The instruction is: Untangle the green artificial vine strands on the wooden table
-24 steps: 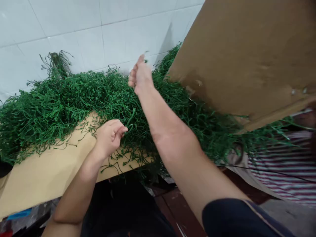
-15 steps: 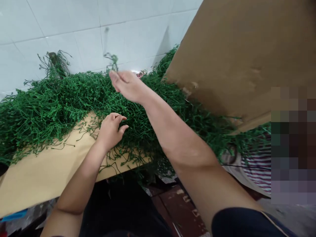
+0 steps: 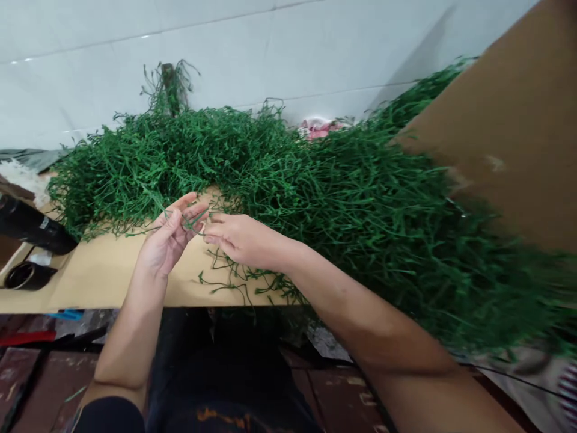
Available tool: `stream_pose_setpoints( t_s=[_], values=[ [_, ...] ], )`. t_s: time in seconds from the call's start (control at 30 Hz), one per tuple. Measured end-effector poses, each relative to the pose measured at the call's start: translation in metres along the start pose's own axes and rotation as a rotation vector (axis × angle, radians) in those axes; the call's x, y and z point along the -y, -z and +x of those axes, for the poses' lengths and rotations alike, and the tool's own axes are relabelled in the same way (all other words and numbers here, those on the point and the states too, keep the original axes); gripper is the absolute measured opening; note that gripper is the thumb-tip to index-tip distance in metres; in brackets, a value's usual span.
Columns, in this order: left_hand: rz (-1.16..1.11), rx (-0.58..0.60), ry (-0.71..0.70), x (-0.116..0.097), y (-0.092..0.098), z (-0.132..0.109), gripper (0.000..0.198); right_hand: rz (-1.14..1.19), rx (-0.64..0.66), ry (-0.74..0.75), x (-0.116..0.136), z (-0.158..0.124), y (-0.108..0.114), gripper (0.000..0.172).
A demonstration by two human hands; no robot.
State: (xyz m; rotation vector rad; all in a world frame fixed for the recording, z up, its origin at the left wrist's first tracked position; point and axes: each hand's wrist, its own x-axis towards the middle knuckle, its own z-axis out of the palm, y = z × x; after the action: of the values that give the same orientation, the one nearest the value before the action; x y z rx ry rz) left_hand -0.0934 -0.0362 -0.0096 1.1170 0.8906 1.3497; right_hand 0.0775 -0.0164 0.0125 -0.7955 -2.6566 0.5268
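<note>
1. Since the earlier frames, my right hand (image 3: 234, 237) has come down from above the green pile (image 3: 279, 162). It now meets my left hand (image 3: 167, 240) low over the tan board (image 3: 90, 279), and the view has swung leftward.
2. Both hands pinch one thin green strand (image 3: 193, 221) between thumb and fingertips. It runs between them, just in front of the pile's near edge.
3. My left fingers are partly stretched out, while the right ones curl inward on the strand.
4. Loose strands (image 3: 234, 279) lie on the board beneath my right wrist.
5. I see a brown cardboard sheet (image 3: 509, 132) leaning over the pile on the right.
6. At the far left lies a black cylinder (image 3: 31, 227), with a white tiled wall (image 3: 270, 54) behind everything.
</note>
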Motion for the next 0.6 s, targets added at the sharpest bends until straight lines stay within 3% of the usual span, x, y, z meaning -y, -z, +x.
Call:
stream_pose_setpoints(
  t_s=[0.13, 0.37, 0.5, 0.6],
  values=[
    [-0.023, -0.105, 0.014, -0.001, 0.017, -0.014, 0.038, -0.024, 0.081, -0.019, 0.009, 0.005, -0.015, 0.03],
    [0.019, -0.177, -0.003, -0.002, 0.041, -0.033, 0.035, 0.091, 0.045, 0.024, 0.011, 0.011, -0.039, 0.03],
    [0.15, -0.149, -0.05, -0.014, 0.067, -0.057, 0.029, 0.127, 0.083, 0.108, 0.016, 0.011, -0.048, 0.031],
    [0.37, -0.092, 0.061, -0.031, 0.098, -0.089, 0.028, 0.106, 0.084, 0.153, 0.014, 0.005, -0.062, 0.043]
  ],
)
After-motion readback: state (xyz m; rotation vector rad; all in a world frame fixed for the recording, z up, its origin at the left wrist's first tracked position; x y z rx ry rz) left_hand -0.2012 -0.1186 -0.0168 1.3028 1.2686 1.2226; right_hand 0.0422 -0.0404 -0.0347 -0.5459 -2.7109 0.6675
